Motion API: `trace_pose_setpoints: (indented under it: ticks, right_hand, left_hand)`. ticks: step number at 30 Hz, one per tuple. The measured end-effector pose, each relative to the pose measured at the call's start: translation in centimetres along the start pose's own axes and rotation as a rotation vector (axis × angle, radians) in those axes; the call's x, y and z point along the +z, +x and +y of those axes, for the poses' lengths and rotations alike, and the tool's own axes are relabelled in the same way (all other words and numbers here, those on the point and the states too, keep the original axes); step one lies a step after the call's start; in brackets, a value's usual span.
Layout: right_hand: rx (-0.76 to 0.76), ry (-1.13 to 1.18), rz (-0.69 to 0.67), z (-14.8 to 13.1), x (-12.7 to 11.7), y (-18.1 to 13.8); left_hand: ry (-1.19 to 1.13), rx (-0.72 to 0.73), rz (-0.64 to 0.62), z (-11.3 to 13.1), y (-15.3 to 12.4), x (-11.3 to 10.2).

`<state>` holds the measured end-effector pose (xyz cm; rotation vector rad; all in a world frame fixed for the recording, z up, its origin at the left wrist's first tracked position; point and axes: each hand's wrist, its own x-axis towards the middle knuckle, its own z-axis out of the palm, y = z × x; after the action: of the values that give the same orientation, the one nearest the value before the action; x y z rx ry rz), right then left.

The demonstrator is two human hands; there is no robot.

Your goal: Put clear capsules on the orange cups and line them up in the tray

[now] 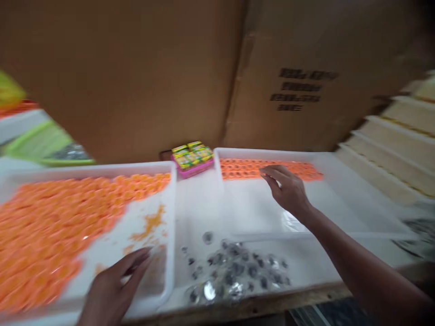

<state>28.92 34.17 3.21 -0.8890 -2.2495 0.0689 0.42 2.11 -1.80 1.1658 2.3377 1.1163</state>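
Observation:
My left hand [113, 285] hovers over the near right corner of the left white tray [171, 217]. Its thumb and fingers are pinched together; a pale blur shows at the tips, too smeared to name. Many round orange pieces [68, 222] fill the left side of that tray, with orange smears on its bare floor. Over the right white tray [234, 213], my right hand [287, 188] is pinched at the edge of a band of orange pieces with dark centres [239, 168]. Whatever its fingertips may hold is hidden.
Small clear-and-dark discs [238, 267] lie heaped near the table's front edge. Between the trays' far ends stands a pink box of yellow-green packets [193, 158]. Large cardboard [136, 81] walls the back. Stacked white trays [390, 149] rise at right; a green basket [44, 140] sits left.

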Motion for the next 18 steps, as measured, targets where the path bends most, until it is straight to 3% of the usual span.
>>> trace_pose_setpoints:
  ticks: [1,3,6,8,14,18]
  right_hand:
    - [-0.077,0.096,-0.005,-3.3,0.5,-0.2]
    - [-0.19,0.301,-0.052,-10.0,1.8,-0.6]
    - [-0.311,0.542,-0.247,-18.8,4.8,-0.9]
    - [-0.354,0.586,-0.375,-22.9,7.6,-0.4]
    - [-0.372,0.427,-0.586,-30.4,16.2,3.1]
    - [-0.483,0.229,-0.715,-34.2,20.1,4.0]
  left_hand:
    - [0.018,-0.013,-0.08,0.0,-0.4,-0.8]
    - [-0.012,-0.001,-0.102,0.5,-0.5,-1.5]
    - [-0.169,0.043,-0.06,1.5,-0.3,-2.1]
    - [-0.286,0.029,0.005,1.4,-0.5,-3.0]
    - [-0.591,-0.263,0.375,-2.7,-0.9,-8.7]
    - [-0.665,-0.313,0.499,-5.0,-0.7,-11.4]
